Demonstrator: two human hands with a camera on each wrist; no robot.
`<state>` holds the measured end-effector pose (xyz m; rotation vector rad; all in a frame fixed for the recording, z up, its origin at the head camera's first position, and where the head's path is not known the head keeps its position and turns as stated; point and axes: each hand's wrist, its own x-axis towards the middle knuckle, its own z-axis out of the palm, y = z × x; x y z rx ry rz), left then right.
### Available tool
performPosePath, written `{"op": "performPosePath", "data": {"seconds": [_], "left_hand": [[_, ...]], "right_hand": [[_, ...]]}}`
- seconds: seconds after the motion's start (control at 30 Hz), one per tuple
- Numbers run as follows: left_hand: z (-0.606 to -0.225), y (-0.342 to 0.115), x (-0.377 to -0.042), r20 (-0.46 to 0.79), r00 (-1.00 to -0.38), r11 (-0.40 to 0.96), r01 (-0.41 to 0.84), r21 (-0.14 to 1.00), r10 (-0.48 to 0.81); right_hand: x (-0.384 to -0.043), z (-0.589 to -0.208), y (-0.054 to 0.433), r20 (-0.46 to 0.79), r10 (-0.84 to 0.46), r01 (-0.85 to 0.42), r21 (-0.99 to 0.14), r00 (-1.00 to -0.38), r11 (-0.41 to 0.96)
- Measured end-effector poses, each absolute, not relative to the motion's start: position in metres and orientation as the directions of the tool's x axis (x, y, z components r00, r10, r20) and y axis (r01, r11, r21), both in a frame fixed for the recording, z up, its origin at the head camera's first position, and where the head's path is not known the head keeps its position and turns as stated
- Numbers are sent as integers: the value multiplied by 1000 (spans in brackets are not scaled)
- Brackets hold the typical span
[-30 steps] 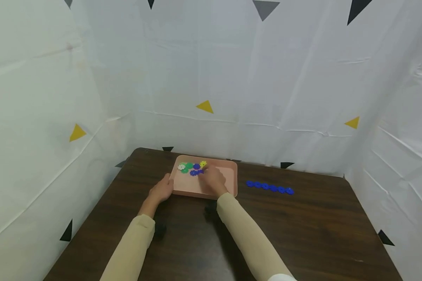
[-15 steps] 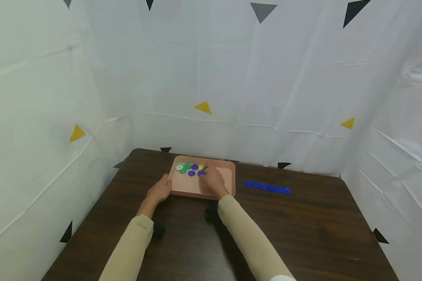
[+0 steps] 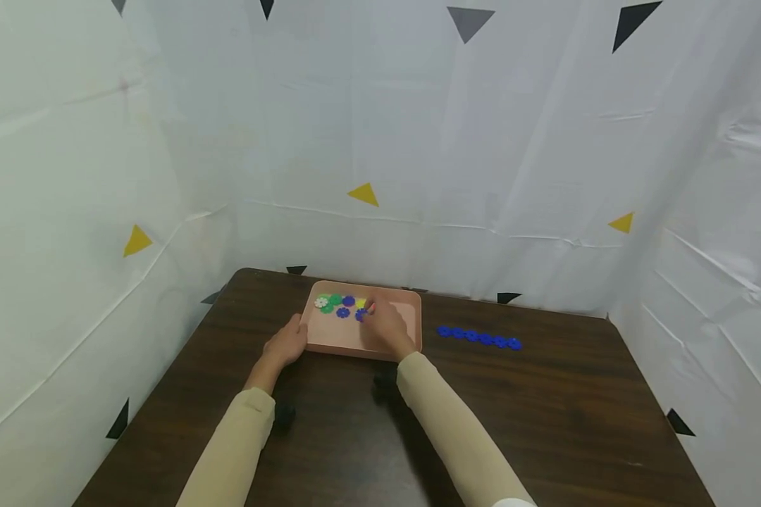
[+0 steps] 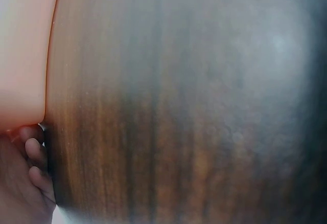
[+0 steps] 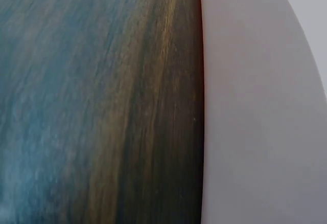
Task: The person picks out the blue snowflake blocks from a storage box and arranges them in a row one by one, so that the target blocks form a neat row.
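Observation:
A shallow pink tray (image 3: 336, 339) lies toward the back of the table. My left hand (image 3: 287, 343) holds it by its left side; the left wrist view shows curled fingers (image 4: 36, 152) against the tray's corner. My right hand (image 3: 387, 325) reaches inside, fingertips among small plastic flower discs. A blue flower disc (image 3: 361, 315) lies right at the thumb, and a bit of red shows between thumb and forefinger; I cannot tell whether they pinch it. A yellow disc (image 3: 360, 303) is partly covered by the fingers. Left of these lie white (image 3: 320, 303), green (image 3: 335, 299) and more blue discs.
To the tray's right, a row of several blue flower discs (image 3: 478, 337) lies end to end on the dark wooden table (image 3: 545, 408). White sheeting (image 3: 418, 141) with printed triangles encloses the back and sides.
My right hand has shifted slightly within the tray, now covering part of the yellow disc. The blue disc at its fingertips has separated from its blue neighbour. My left hand keeps its hold.

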<state>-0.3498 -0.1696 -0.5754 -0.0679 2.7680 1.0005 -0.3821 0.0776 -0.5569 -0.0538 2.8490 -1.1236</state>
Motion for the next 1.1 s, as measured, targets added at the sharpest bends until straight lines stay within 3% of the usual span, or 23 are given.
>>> {"op": "performPosePath", "data": {"seconds": [0.3, 0.83, 1.1], "left_hand": [[-577, -167, -354, -199, -980, 767, -110, 632, 24], [-582, -171, -361, -204, -979, 766, -112, 633, 26], [-585, -169, -363, -204, -978, 765, -108, 634, 31]], "right_hand": [[-385, -557, 91, -36, -38, -3, -685, -999, 728], [-379, -543, 109, 167, -48, -144, -628, -985, 765], [-367, -533, 121, 127, 18, -72, -668, -992, 741]]}}
